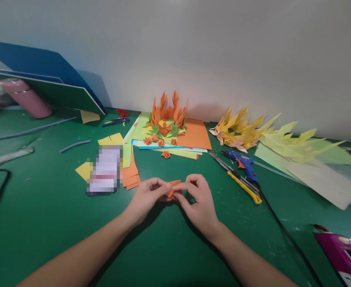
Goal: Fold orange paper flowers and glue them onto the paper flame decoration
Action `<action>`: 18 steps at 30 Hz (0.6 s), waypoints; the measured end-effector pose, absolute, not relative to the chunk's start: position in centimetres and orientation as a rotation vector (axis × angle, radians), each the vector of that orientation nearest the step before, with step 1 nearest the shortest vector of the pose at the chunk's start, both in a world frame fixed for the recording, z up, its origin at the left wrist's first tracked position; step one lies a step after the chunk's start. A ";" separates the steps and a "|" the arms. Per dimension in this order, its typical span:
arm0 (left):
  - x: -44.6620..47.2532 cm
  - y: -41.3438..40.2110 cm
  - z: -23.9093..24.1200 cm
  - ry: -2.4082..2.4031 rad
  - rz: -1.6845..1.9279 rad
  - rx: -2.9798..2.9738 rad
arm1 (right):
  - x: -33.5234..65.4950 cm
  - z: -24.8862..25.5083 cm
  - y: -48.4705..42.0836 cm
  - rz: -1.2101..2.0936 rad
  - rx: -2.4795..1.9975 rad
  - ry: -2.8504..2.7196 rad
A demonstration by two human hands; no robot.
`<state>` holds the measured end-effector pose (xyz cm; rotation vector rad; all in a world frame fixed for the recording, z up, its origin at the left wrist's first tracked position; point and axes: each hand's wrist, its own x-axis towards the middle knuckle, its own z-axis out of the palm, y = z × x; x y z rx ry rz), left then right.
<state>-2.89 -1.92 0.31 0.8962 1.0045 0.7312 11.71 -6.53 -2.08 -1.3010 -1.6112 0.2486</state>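
Note:
Above the green table, a small folded piece of orange paper (174,191) is pinched between my two hands. My left hand (148,195) grips its left side with thumb and fingers. On the other side, my right hand (200,203) has thumb and index finger closed on the paper's right part. Beyond them lie several small orange paper roses (166,154), one on the table and others on a stack of coloured sheets (195,133). An orange paper crown (169,115) with green leaves stands on that stack.
A blue glue gun (241,161) and a yellow utility knife (244,185) lie right of my hands. Orange paper squares (130,175) and a blurred-out phone (106,169) lie left. Yellow paper crowns (247,127) rest at the back right; a pink bottle (27,97) leans far left.

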 end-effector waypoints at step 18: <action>-2.9 -1.9 0.4 0.988 0.697 0.979 | 12.5 -1.7 -6.5 0.375 -1.138 -1.762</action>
